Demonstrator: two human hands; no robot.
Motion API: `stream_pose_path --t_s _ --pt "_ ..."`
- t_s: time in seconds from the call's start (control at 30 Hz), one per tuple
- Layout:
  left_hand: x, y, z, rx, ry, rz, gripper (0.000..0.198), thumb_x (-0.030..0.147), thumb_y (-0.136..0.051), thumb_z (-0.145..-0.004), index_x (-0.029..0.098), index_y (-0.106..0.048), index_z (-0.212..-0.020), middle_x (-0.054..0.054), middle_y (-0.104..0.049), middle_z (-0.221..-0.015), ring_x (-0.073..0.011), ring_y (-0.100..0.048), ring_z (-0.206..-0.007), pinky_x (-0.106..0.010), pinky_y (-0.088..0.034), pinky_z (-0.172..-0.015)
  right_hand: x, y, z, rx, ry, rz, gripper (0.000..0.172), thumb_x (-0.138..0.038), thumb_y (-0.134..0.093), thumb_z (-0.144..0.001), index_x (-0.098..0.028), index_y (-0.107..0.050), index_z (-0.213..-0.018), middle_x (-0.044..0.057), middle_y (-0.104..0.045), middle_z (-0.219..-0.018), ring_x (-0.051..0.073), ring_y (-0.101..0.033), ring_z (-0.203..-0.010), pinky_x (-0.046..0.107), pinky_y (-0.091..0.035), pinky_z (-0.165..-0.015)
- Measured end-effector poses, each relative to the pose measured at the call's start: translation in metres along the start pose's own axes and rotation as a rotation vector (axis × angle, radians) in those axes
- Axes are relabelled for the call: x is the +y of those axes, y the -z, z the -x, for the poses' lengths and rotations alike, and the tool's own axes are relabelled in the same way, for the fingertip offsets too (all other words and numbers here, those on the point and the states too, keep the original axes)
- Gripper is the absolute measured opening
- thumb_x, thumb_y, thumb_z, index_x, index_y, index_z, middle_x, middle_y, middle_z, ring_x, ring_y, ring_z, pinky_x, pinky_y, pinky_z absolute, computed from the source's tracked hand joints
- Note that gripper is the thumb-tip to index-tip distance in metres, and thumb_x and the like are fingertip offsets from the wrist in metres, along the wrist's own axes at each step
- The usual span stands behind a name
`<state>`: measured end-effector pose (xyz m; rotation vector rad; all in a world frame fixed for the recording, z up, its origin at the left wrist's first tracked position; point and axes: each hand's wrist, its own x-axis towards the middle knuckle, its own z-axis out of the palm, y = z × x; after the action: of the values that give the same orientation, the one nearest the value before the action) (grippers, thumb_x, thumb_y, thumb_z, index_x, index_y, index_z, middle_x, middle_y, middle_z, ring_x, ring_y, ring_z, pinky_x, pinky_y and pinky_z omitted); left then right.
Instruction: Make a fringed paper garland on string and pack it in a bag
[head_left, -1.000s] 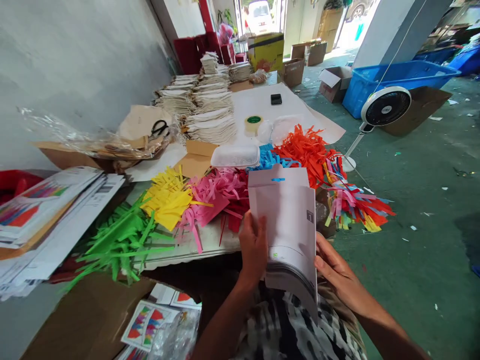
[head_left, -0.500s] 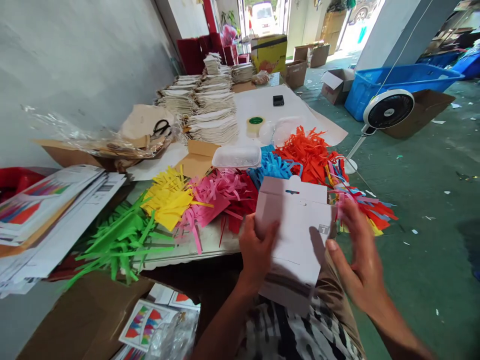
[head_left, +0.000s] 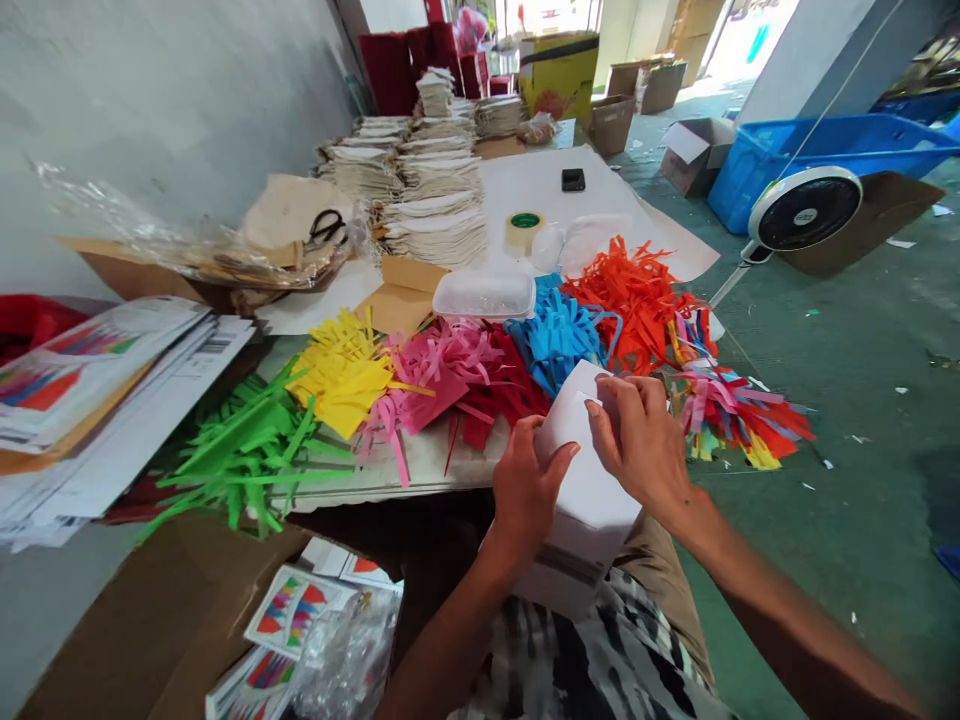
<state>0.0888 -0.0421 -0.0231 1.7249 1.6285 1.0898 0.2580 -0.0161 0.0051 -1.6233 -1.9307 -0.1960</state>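
Observation:
A white cardboard box [head_left: 589,490] rests on my lap, tilted, its far end toward the table. My left hand [head_left: 531,488] grips its left side, thumb lying on the upper face. At the far right end, my right hand [head_left: 641,435] has its fingers bent over the end and its thumb pressed on the upper face. The hand hides part of that end. Just beyond the box lie cut paper bundles: blue [head_left: 566,335], dark red [head_left: 510,385], pink [head_left: 442,370] and orange-red [head_left: 622,300]. Yellow [head_left: 345,375] and green [head_left: 247,460] ones lie to the left.
Behind the bundles are a clear plastic tub [head_left: 484,296], a tape roll [head_left: 523,232] and stacked paper bundles [head_left: 439,200]. Scissors [head_left: 326,228] lie on wrapping at left. A fan [head_left: 806,210] stands at right, with mixed-colour strips [head_left: 739,410] nearby. Printed cards [head_left: 292,610] lie below the table.
My right hand has come in from beside the box and taken hold of its far end. The box has turned, and its hang-tab panel no longer shows. The view has shifted slightly.

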Motion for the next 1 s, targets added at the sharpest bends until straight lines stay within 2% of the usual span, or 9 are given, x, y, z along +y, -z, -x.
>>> stream_pose_path --t_s 0.13,0.2,0.3,0.47,0.57,0.7,0.87,0.93,1.0 --pt "-0.008 0.006 0.0 0.067 -0.132 -0.115 0.053 0.03 -0.074 -0.096 0.018 -0.058 -0.145 -0.015 -0.067 -0.129 -0.0284 -0.066 -0.121 -0.045 -0.055 -0.106 0.002 -0.008 -0.021 -0.189 -0.134 0.05 0.039 -0.049 -0.042 -0.109 -0.018 -0.065 -0.103 0.011 -0.071 -0.091 0.024 -0.064 -0.072 0.031 -0.026 -0.057" --pt "-0.014 0.011 0.004 0.057 -0.142 -0.146 0.056 0.029 -0.075 -0.095 0.018 -0.059 -0.148 -0.015 -0.068 -0.132 -0.03 -0.065 -0.124 -0.048 -0.053 -0.11 0.009 -0.012 -0.034 -0.293 -0.2 0.029 0.038 -0.05 -0.043 -0.108 -0.019 -0.064 -0.1 0.009 -0.07 -0.08 0.024 -0.063 -0.068 0.032 -0.024 -0.059" --pt "-0.019 0.021 0.013 -0.018 -0.097 -0.128 0.051 0.025 -0.079 -0.092 0.017 -0.067 -0.14 -0.014 -0.073 -0.13 -0.0303 -0.067 -0.122 -0.048 -0.055 -0.109 0.019 -0.021 -0.047 -0.39 -0.239 -0.051 0.036 -0.049 -0.044 -0.105 -0.02 -0.062 -0.096 0.009 -0.07 -0.076 0.025 -0.064 -0.068 0.032 -0.026 -0.06" --pt "-0.013 0.038 0.015 -0.108 0.106 0.16 0.044 0.023 -0.08 -0.088 0.022 -0.076 -0.132 -0.01 -0.078 -0.129 -0.0286 -0.072 -0.117 -0.045 -0.056 -0.108 0.013 -0.03 -0.054 -0.354 -0.227 -0.149 0.038 -0.054 -0.044 -0.103 -0.022 -0.06 -0.089 0.007 -0.068 -0.073 0.022 -0.059 -0.062 0.031 -0.028 -0.06" --pt "-0.009 0.045 0.015 -0.174 0.319 0.476 0.037 0.029 -0.077 -0.089 0.024 -0.08 -0.126 -0.006 -0.081 -0.121 -0.0268 -0.076 -0.106 -0.039 -0.06 -0.096 0.003 -0.033 -0.056 -0.336 -0.177 -0.174 0.039 -0.055 -0.044 -0.104 -0.022 -0.061 -0.092 0.005 -0.068 -0.072 0.02 -0.058 -0.059 0.031 -0.028 -0.06" --pt "-0.011 0.045 0.022 -0.21 0.521 0.838 0.038 0.033 -0.078 -0.086 0.019 -0.082 -0.121 -0.005 -0.084 -0.102 -0.0224 -0.076 -0.086 -0.029 -0.057 -0.077 -0.006 -0.046 -0.057 -0.334 -0.08 -0.087 0.042 -0.054 -0.041 -0.107 -0.02 -0.064 -0.097 0.007 -0.069 -0.072 0.023 -0.062 -0.063 0.032 -0.026 -0.06" --pt "-0.019 0.04 0.031 -0.153 0.661 0.995 0.038 0.035 -0.087 -0.078 0.015 -0.084 -0.11 -0.008 -0.083 -0.096 -0.0179 -0.074 -0.079 -0.025 -0.055 -0.072 -0.012 -0.063 -0.055 -0.399 -0.004 -0.008 0.043 -0.051 -0.038 -0.109 -0.019 -0.067 -0.103 0.008 -0.072 -0.076 0.025 -0.065 -0.068 0.032 -0.026 -0.06" --pt "-0.022 0.039 0.035 -0.126 0.699 1.02 0.039 0.035 -0.09 -0.075 0.015 -0.083 -0.107 -0.009 -0.083 -0.095 -0.0173 -0.074 -0.078 -0.024 -0.055 -0.071 -0.014 -0.056 -0.056 -0.413 0.037 -0.054 0.041 -0.049 -0.04 -0.109 -0.019 -0.068 -0.105 0.008 -0.074 -0.081 0.026 -0.068 -0.075 0.033 -0.035 -0.063" --pt "-0.024 0.04 0.039 -0.085 0.701 1.002 0.04 0.036 -0.09 -0.076 0.015 -0.082 -0.108 -0.01 -0.083 -0.095 -0.0176 -0.075 -0.079 -0.024 -0.055 -0.072 -0.013 -0.037 -0.058 -0.351 0.124 -0.143 0.038 -0.048 -0.044 -0.108 -0.019 -0.069 -0.112 0.011 -0.076 -0.1 0.029 -0.07 -0.094 0.037 -0.047 -0.078"
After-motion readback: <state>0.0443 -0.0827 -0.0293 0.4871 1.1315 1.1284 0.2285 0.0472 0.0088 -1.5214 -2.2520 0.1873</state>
